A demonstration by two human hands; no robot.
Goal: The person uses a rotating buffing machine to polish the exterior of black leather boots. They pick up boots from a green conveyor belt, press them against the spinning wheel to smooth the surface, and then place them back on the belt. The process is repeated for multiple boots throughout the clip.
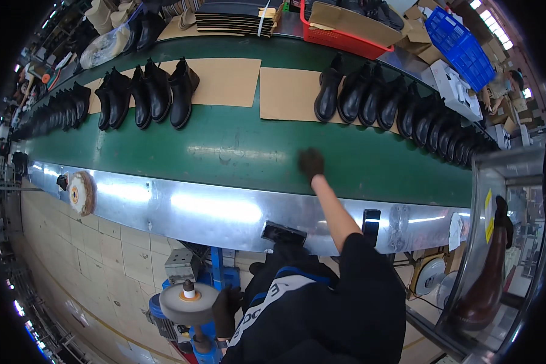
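My right hand, in a dark glove, reaches out over the green conveyor belt. Motion smears its fingers, and nothing can be made out in it. Beyond it, several black ankle boots stand in two groups, among them one boot at the right group's near end and another boot at the left group's. Low beside my body is my left hand, also gloved, close to a grey buffing wheel on a blue machine. The fingers of this hand are not clear, nor is any contact with the wheel.
Cardboard sheets lie under some boots. A metal ledge runs along the belt, with a black phone-like object and a round fluffy buffing wheel on it. At right stands a clear-sided case holding a brown boot.
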